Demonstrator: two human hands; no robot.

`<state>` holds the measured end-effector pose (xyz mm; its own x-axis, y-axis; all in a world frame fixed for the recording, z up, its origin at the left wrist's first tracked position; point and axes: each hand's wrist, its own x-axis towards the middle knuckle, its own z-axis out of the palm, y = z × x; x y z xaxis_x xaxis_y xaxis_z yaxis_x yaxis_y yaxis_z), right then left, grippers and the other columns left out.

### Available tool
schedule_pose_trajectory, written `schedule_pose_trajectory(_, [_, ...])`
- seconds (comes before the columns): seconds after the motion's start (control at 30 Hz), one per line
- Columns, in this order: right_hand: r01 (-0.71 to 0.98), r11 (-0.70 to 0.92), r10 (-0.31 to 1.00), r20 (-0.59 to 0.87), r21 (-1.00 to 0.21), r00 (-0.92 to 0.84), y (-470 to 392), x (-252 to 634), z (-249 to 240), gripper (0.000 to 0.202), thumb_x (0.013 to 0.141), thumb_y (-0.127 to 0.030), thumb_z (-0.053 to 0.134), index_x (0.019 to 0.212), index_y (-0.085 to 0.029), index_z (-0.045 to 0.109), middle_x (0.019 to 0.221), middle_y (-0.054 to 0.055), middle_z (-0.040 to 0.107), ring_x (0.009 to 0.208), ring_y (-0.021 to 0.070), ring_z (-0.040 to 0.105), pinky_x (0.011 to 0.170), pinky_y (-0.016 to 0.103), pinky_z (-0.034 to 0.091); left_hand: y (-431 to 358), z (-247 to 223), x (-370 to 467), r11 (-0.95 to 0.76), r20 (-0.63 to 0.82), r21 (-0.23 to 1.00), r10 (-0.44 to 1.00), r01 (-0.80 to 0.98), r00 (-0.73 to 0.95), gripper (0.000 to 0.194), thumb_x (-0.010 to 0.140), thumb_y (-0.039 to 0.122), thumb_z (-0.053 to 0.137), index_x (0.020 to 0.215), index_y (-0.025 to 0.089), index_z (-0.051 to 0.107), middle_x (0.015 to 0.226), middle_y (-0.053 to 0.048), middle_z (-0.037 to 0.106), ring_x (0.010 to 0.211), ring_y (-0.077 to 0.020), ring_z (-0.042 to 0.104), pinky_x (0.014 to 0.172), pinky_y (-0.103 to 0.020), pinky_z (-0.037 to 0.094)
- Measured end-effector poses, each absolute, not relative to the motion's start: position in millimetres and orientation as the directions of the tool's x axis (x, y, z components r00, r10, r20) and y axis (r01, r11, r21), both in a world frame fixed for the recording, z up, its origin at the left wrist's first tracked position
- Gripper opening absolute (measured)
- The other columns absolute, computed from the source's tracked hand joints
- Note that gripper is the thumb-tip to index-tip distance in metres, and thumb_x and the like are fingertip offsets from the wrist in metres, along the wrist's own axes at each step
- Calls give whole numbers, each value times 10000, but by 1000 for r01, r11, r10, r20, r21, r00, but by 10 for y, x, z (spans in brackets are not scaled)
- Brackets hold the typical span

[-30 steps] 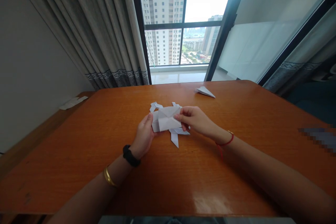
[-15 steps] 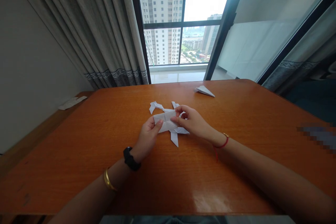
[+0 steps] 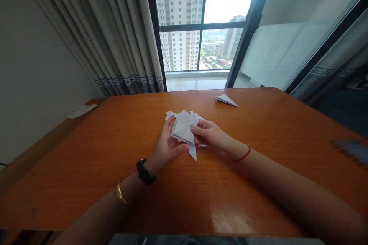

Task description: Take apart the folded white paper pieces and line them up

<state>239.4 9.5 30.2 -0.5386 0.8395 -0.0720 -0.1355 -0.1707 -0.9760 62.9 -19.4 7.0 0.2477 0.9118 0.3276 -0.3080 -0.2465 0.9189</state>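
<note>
A folded white paper piece (image 3: 184, 127), squarish and layered, is held above the table. My right hand (image 3: 209, 132) pinches its right edge between thumb and fingers. Along the paper's left side is my left hand (image 3: 168, 143), its thumb spread away below and its fingers at or behind the edge; whether they touch it is hard to tell. Beneath and behind lie more folded white paper pieces, partly hidden, with a pointed paper strip (image 3: 193, 153) sticking out toward me and a bent paper piece (image 3: 169, 115) at the back left.
A stack of pointed folded papers (image 3: 226, 100) lies near the far edge of the brown wooden table (image 3: 120, 122). White paper (image 3: 82, 111) rests on a ledge at the left. A blurred patch (image 3: 349, 149) covers something at the right edge.
The held paper has turned from a wide flat piece to a squarish, upright-tilted one. My left thumb has come off its face, while my right hand keeps its pinch.
</note>
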Motion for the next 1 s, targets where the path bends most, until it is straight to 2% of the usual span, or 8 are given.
schedule_pose_trajectory(0.1, [-215,-469,704,-216,-856,-677,13,2315,272,293,753,-365,725,775,-158,518,554,-35,560,452,62,481,457,172,381,-277,92,614,-267,357,906,899,-329,254,1053,576,354,860,1436,257,259,1435,-136,396,1324,-327,372,1081,-450,321])
schedule_pose_trajectory(0.23, [-137,-534,636,-290,-834,-716,-93,2175,169,291,757,-352,721,716,-160,507,522,-45,527,440,55,465,433,159,343,-355,75,600,-222,310,903,929,-367,201,832,675,289,788,1390,240,365,1200,-101,578,1142,-284,545,1030,-453,371])
schedule_pose_trajectory(0.37, [147,-228,742,-269,-963,-614,-118,2175,203,331,797,-476,633,757,-162,534,580,-7,564,476,95,482,450,212,357,-320,104,613,-44,161,835,973,-548,168,578,723,180,676,1268,225,487,935,-24,619,945,-217,612,881,-371,482])
schedule_pose_trajectory(0.43, [319,105,889,-54,-942,-454,-116,2244,297,433,739,-518,679,960,-162,566,802,54,637,672,166,578,602,293,464,-278,135,612,87,71,758,974,-646,214,485,718,157,635,1190,197,531,886,-15,614,881,-195,615,853,-358,496])
schedule_pose_trajectory(0.53, [503,574,812,369,-646,-453,-139,2347,454,859,581,-552,791,1289,-195,458,1276,146,523,1144,304,495,965,469,393,-240,156,595,340,-39,669,904,-661,426,348,714,159,600,1061,143,586,861,-40,632,846,-203,620,883,-407,489])
schedule_pose_trajectory(0.6, [481,747,661,427,-459,-617,-183,2358,505,1040,547,-566,804,1406,-199,346,1423,153,398,1309,335,340,1080,503,260,-250,143,588,475,-97,660,822,-582,561,301,702,166,598,999,121,618,879,-68,660,870,-227,627,893,-421,482])
schedule_pose_trajectory(0.7, [432,832,545,371,-347,-752,-264,2279,461,1048,601,-522,785,1450,-182,272,1425,143,417,1310,327,347,1114,499,179,-303,108,596,541,-164,688,764,-483,624,311,674,194,632,977,122,651,922,-87,698,938,-260,633,884,-386,475])
schedule_pose_trajectory(1.0, [535,785,619,362,-313,-697,-271,2219,381,780,716,-383,668,1392,-139,365,1229,159,549,1118,325,485,979,478,333,-325,49,598,480,-114,753,769,-451,629,531,646,560,729,969,149,639,1010,-121,699,1115,-324,579,941,-416,451])
